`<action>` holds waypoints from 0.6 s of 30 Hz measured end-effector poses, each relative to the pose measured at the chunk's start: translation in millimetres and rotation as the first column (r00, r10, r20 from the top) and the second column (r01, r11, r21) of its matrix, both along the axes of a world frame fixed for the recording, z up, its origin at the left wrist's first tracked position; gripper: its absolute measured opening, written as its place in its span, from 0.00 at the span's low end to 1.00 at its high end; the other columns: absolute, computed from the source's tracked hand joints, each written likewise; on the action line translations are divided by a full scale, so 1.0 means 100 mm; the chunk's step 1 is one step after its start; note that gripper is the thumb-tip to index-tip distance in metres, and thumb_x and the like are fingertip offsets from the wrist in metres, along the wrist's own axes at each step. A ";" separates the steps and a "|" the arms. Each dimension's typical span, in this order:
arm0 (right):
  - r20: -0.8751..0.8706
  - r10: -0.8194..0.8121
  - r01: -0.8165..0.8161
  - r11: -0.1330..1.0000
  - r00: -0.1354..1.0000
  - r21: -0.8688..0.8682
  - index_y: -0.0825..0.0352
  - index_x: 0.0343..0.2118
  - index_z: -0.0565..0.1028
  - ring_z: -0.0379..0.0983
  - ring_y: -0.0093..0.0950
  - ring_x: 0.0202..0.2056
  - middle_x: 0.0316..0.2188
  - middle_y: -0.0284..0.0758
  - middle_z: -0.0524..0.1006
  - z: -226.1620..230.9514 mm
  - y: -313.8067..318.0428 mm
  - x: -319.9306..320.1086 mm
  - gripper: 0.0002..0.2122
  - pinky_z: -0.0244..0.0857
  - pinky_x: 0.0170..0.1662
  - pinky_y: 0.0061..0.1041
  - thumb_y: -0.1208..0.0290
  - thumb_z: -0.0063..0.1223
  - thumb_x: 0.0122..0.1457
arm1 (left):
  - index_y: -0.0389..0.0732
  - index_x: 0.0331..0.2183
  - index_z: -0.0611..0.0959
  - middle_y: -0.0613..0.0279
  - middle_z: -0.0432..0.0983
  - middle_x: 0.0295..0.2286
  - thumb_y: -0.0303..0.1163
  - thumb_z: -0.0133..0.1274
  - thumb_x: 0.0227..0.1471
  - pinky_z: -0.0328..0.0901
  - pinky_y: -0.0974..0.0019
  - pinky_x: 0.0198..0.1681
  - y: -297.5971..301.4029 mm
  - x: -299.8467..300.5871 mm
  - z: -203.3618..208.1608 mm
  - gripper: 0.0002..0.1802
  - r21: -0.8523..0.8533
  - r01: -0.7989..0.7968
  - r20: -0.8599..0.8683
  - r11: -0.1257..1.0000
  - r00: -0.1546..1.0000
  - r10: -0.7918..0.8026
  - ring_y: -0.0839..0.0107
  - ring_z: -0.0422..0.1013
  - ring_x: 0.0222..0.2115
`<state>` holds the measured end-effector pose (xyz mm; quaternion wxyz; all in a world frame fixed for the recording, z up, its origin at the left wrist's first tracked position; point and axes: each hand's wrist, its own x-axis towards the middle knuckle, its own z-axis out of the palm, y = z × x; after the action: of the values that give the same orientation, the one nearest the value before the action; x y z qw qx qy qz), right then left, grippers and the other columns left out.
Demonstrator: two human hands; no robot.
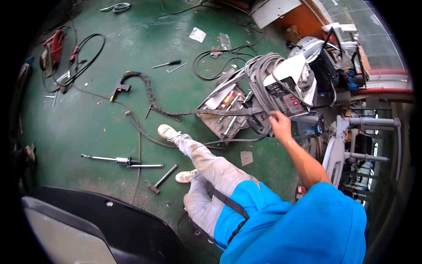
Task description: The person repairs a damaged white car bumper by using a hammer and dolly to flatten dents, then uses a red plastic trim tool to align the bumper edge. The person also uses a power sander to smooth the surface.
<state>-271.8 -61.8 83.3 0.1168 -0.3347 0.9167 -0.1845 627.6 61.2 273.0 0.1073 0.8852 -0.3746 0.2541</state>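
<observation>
My right hand (pixel 280 125) reaches to the spot-puller machine (pixel 281 90), at the lower left edge of its dark control panel (pixel 292 103) with red buttons. The fingers are curled in beside thick grey cables (pixel 257 72) coiled over the machine; what they hold, if anything, is hidden. A black-sleeved hose (pixel 189 112) runs from here leftward to a black pistol-grip gun (pixel 119 89) lying on the floor. Below the panel, a tray (pixel 215 125) carries metal rods and small tools. My left hand is out of view.
On the green floor lie a slide hammer (pixel 121 160), a hammer (pixel 162 179), a screwdriver (pixel 167 64) and a hex key (pixel 177 67). Cable loops cross the floor by my shoes (pixel 168 132). A black panel (pixel 110 215) stands lower left. A grey metal frame (pixel 336 152) stands right.
</observation>
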 end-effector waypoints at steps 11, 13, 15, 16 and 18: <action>0.631 0.111 -0.519 0.685 0.768 0.511 0.64 0.44 0.84 0.79 0.41 0.48 0.44 0.43 0.83 -1.17 1.01 1.02 0.17 0.71 0.54 0.37 0.61 0.60 0.55 | 0.38 0.47 0.81 0.44 0.76 0.44 0.36 0.47 0.69 0.69 0.41 0.47 -0.49 -0.49 0.02 0.14 0.187 0.160 0.403 0.969 0.887 -0.224 0.42 0.73 0.43; 0.652 0.101 -0.557 0.627 0.752 0.545 0.63 0.45 0.83 0.77 0.43 0.52 0.48 0.45 0.81 -1.36 0.94 1.08 0.17 0.69 0.57 0.38 0.61 0.58 0.55 | 0.38 0.47 0.81 0.44 0.76 0.44 0.35 0.47 0.69 0.69 0.41 0.47 -0.25 -0.66 -0.49 0.14 0.171 0.127 0.403 0.977 0.896 -0.187 0.42 0.73 0.42; 0.650 0.104 -0.576 0.581 0.753 0.575 0.63 0.46 0.83 0.76 0.43 0.52 0.48 0.45 0.81 -1.64 0.94 1.06 0.18 0.69 0.58 0.38 0.61 0.58 0.55 | 0.38 0.48 0.81 0.44 0.76 0.45 0.36 0.47 0.68 0.69 0.42 0.48 -0.17 -0.56 -0.07 0.15 0.139 0.116 0.379 0.983 0.911 -0.161 0.43 0.73 0.43; 0.645 0.069 -0.559 0.575 0.761 0.597 0.63 0.46 0.83 0.76 0.44 0.53 0.49 0.45 0.81 -1.75 1.06 1.06 0.18 0.68 0.58 0.38 0.61 0.57 0.55 | 0.38 0.48 0.81 0.44 0.76 0.45 0.37 0.47 0.68 0.69 0.42 0.48 -0.33 -0.60 -0.04 0.15 0.131 0.151 0.360 0.980 0.913 -0.189 0.43 0.73 0.44; 0.610 0.038 -0.494 0.627 0.791 0.602 0.62 0.45 0.84 0.77 0.43 0.52 0.48 0.44 0.82 -1.85 1.34 1.08 0.17 0.69 0.57 0.38 0.62 0.57 0.55 | 0.37 0.49 0.80 0.44 0.76 0.46 0.37 0.47 0.68 0.68 0.43 0.49 -0.35 -0.56 -0.01 0.16 0.125 0.206 0.327 0.971 0.915 -0.236 0.44 0.73 0.44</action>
<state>-163.3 72.1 -102.0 0.5231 -0.3296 0.7744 0.1346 571.5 26.1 271.6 0.0303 0.7840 -0.4959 0.3722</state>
